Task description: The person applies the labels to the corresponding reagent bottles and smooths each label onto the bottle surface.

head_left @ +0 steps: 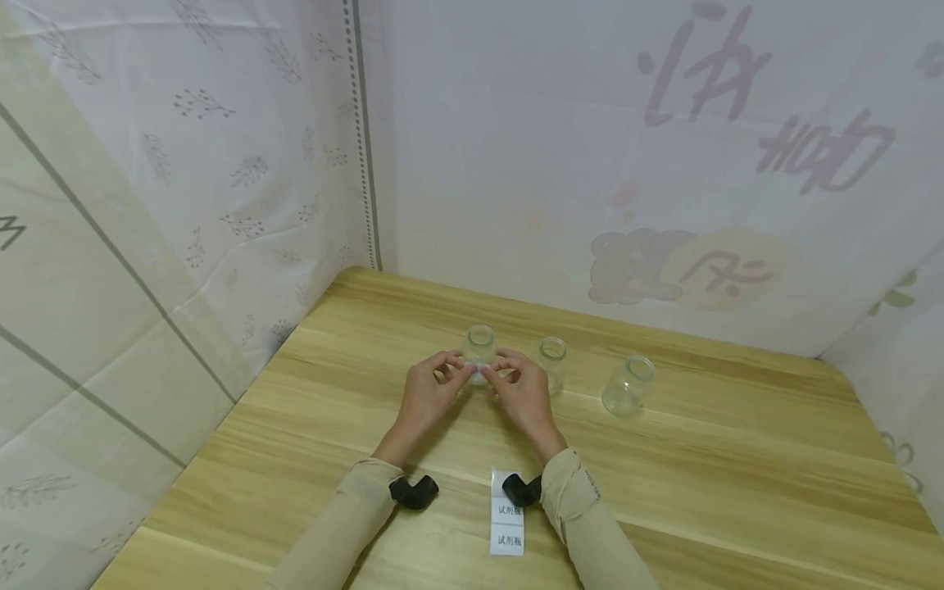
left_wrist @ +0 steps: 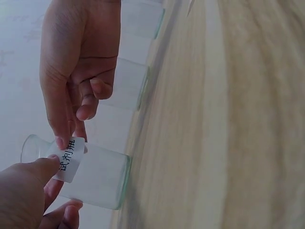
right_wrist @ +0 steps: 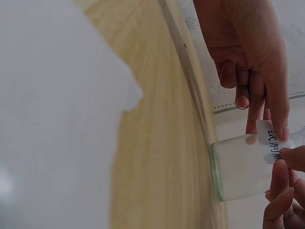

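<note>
A small white label with black printed characters lies at the side of a clear glass jar. My left hand and right hand meet at this jar, each pinching one end of the label between thumb and fingers. In the left wrist view both thumbs lie on the label's printed face, while other fingers pass around the glass. The right wrist view also shows the label against the jar. Whether it sticks to the glass all over cannot be told.
Two more glass jars stand to the right, one partly behind my right hand, the other farther off. A strip of printed labels lies on the wooden table near my right sleeve. Patterned cloth hangs behind the table.
</note>
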Demonstrator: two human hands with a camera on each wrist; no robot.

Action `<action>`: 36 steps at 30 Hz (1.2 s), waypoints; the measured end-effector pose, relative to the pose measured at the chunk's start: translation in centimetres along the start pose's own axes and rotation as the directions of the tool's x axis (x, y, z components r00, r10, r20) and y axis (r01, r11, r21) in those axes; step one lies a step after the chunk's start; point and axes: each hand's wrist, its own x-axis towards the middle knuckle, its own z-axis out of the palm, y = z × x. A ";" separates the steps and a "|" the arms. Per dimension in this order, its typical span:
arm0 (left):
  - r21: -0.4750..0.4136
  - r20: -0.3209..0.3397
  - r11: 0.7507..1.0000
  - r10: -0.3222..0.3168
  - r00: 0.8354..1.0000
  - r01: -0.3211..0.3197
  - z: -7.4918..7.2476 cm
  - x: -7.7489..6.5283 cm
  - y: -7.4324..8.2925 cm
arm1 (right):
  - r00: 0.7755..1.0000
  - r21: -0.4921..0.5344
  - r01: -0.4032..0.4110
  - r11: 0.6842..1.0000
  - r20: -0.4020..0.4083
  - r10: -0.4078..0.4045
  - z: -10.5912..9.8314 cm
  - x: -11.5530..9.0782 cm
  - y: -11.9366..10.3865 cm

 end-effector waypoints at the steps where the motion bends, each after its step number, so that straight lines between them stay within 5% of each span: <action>1: 0.000 -0.001 1.000 0.000 1.000 0.000 0.0 0.0 0.0 | 1.000 0.000 0.003 1.000 0.000 -0.003 0.0 0.0 0.0; 36: 0.037 0.017 0.999 0.014 1.000 -0.015 -0.1 0.0 -0.1 | 1.000 0.004 -0.012 1.000 -0.017 0.012 0.0 0.4 0.5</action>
